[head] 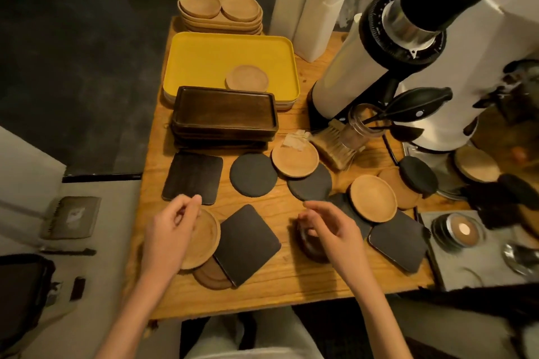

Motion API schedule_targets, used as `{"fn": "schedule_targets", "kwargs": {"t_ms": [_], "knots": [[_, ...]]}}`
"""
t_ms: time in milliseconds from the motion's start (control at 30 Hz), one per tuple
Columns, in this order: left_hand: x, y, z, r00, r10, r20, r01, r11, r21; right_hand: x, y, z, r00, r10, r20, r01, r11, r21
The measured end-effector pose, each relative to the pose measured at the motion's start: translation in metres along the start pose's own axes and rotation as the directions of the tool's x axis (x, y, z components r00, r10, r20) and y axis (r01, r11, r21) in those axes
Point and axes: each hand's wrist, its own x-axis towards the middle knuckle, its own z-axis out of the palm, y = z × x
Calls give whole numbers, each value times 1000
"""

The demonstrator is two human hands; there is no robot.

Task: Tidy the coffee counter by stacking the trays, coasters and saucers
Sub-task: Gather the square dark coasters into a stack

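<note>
Both hands hover low over the near part of the wooden counter (280, 294). The left hand (172, 230) is released, its fingers loosely curled above a wooden saucer (204, 242) that lies beside a square dark coaster (247, 243). The right hand (329, 230) is also relaxed and grasps nothing, above a small dark round stack (310, 251); whether it touches it cannot be told. Farther back, stacked dark trays (224, 114) sit before a yellow tray (204, 61) holding one saucer (247, 78).

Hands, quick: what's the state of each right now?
Left hand: open, loosely curled, holding nothing, above a wooden saucer.
Right hand: open, above a dark round object; contact unclear.
</note>
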Motion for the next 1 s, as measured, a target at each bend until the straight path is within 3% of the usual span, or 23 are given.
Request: {"fn": "schedule_targets", "kwargs": {"t_ms": [100, 333, 567, 800, 1000], "knots": [[-11, 3, 18, 998, 22, 66, -23, 1000, 11, -18, 12, -10, 998, 17, -66, -19, 999, -29], [-41, 29, 67, 984, 62, 169, -61, 998, -15, -41, 21, -51, 993, 38, -116, -23, 992, 122], [-53, 56, 109, 987, 133, 87, -133, 991, -6, -49, 32, -112, 994, 3, -114, 16, 986, 166], [-101, 90, 248, 998, 68, 4, -67, 993, -99, -55, 74, -277, 982, -119, -147, 135, 985, 104], [-149, 125, 326, 993, 114, -11, -115, 990, -82, -61, 96, -375, 957, -185, -225, 200, 979, 43]]}}
